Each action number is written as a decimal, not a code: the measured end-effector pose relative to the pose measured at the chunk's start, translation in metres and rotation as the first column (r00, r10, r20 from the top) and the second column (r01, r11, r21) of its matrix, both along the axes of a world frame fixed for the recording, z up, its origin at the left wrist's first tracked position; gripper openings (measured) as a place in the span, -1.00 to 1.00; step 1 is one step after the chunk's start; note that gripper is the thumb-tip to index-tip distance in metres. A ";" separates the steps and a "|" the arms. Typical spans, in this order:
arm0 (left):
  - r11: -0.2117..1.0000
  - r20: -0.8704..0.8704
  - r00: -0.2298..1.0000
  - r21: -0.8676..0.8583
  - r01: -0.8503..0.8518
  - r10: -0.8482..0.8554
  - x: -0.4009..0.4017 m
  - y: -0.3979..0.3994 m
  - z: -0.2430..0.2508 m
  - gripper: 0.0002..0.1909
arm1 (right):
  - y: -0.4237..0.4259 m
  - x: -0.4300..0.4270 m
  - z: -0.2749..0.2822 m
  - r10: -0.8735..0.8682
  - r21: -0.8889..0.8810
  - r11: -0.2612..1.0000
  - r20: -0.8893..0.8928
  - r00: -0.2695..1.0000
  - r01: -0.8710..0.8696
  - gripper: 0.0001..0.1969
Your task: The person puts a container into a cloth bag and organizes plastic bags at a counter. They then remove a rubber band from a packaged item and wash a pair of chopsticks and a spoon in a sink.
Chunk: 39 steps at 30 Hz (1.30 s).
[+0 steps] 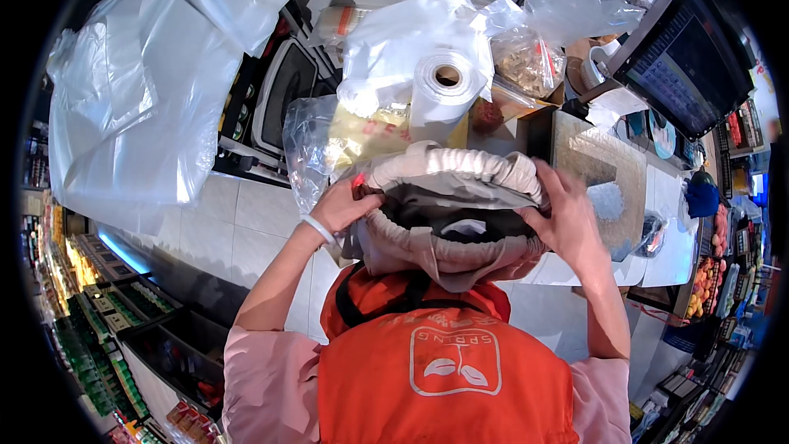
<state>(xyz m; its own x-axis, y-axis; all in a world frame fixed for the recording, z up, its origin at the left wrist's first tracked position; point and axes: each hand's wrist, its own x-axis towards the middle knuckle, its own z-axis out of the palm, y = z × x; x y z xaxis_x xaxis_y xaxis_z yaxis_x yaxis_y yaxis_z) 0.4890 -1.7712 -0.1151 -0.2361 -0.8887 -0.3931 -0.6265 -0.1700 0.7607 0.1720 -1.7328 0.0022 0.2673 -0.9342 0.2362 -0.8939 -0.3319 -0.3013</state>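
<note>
A light beige fabric bag (400, 240) with a gathered, elastic-looking rim is held in front of my orange apron. Its mouth gapes upward, showing a dark interior with a small whitish thing inside. My left hand (345, 203) pinches the rim at the left, near a small pink-red item; a pale bracelet circles that wrist. On the opposite side my right hand (561, 216) grips the rim between thumb and fingers. Just beyond the bag stands a roll of clear plastic bags (447, 95), with a yellowish plastic packet (370, 135) to its left.
Large plastic sheets or bags (142, 105) hang at the left. A monitor (684, 55) stands at the back right, above a worn board (598, 179) on the white counter (666, 222). Shelves of goods (98, 345) line the lower left. A bag of dried goods (530, 61) lies behind.
</note>
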 end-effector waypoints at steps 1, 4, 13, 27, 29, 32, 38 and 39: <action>1.000 0.032 0.999 0.021 0.011 -0.011 -0.001 -0.001 0.000 -0.64 | 0.002 0.003 0.004 0.007 0.001 1.000 0.000 1.000 -0.007 -0.68; 0.975 -0.054 0.998 -0.222 0.020 -0.033 -0.001 0.000 0.019 -0.69 | 0.018 0.021 0.000 0.526 -0.029 0.850 0.013 0.850 -0.526 -0.67; 0.990 -0.378 0.925 -0.138 -0.020 -0.034 -0.003 0.025 0.083 -0.79 | -0.012 0.054 -0.008 0.286 0.072 0.950 0.184 0.940 -0.303 -0.80; 0.698 -0.123 0.896 -0.675 0.239 -0.426 -0.023 0.050 0.158 -0.77 | -0.004 0.105 -0.090 0.460 0.603 0.304 0.585 0.668 -0.738 -0.70; 0.852 -0.179 0.943 -0.500 0.157 -0.279 -0.007 0.047 0.151 -0.79 | 0.001 0.100 -0.091 0.417 0.629 0.331 0.571 0.707 -0.704 -0.70; 0.940 -0.200 0.964 -0.325 0.104 -0.176 0.016 0.048 0.149 -0.81 | 0.004 0.076 -0.070 0.304 0.647 0.386 0.583 0.753 -0.657 -0.71; 0.990 -0.119 0.984 0.027 0.140 -0.136 0.034 0.063 0.149 -0.71 | 0.024 -0.032 0.000 -0.122 0.507 0.813 0.630 0.767 -0.287 -0.46; 0.984 -0.163 0.978 0.103 0.146 -0.128 0.039 0.065 0.143 -0.67 | 0.027 -0.038 -0.018 -0.072 0.509 0.811 0.577 0.814 -0.290 -0.33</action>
<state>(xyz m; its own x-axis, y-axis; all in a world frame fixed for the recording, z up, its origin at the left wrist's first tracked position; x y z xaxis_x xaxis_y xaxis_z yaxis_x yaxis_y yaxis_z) 0.5282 -1.7058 0.0274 -0.4183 -0.7953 -0.4389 -0.5254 -0.1823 0.8311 0.1335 -1.7059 -0.0158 0.3691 -0.9136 -0.1704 -0.4791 -0.0299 -0.8772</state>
